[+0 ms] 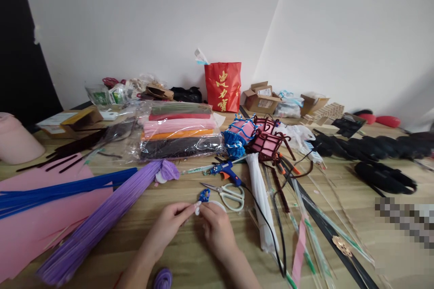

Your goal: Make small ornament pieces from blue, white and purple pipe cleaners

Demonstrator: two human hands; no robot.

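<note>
Where the wooden tabletop [190, 257] lies closest to the camera, a small coil of fuzzy purple pipe cleaner [163, 278] is seen at the bottom edge, just below the two forearms. Above it, the left hand [167, 227] and the right hand [217, 228] are brought together, their fingertips pinched on a small blue pipe-cleaner loop [204, 195] and a white piece beside it; what the white piece is cannot be told. The loop is held just above the table, directly in front of a pair of white-handled scissors [228, 193], whose blades are closed and pointed left. To the left, a long bundle of purple pipe cleaners [101, 221] is laid diagonally, with blue pipe cleaners [57, 189] spread over flat pink paper [30, 226]. Just behind the scissors, a blue glue gun [226, 171] is laid down, its black cord [267, 226] trailing toward the near edge beside a white bundle of stems [259, 198]. Farther back, clear plastic packs of pink, orange and dark pipe cleaners [179, 137] are stacked, and small lantern-shaped frames [261, 137] in pink and maroon are grouped at their right. Against the white wall, a glossy red paper bag [223, 86] with gold characters is stood upright, cardboard boxes [261, 97] being set next to it.
</note>
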